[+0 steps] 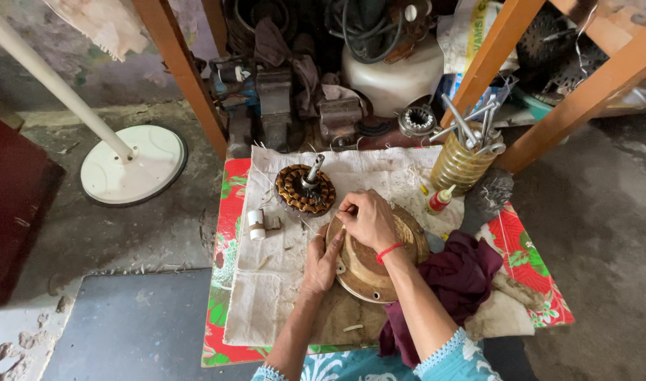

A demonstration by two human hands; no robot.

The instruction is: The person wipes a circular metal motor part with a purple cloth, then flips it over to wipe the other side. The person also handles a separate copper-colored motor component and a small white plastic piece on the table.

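A round brown metal motor cover [369, 271] lies tilted on a dirty white cloth [266, 282] on a small table. My left hand [321, 261] grips the cover's left rim. My right hand [365, 217], with a red thread at the wrist, rests on the cover's upper rim with its fingers pinched on a thin pale strip at the edge. Just beyond the hands stands a copper-wound stator [305, 190] with a steel shaft sticking up.
A small white capacitor [256, 224] lies left of the stator. A yellowish jar of spanners [464, 159], a small glue bottle [439, 200] and a maroon rag [457, 275] are to the right. Orange wooden legs [185, 77], a white fan base [132, 164] and cluttered tools surround the table.
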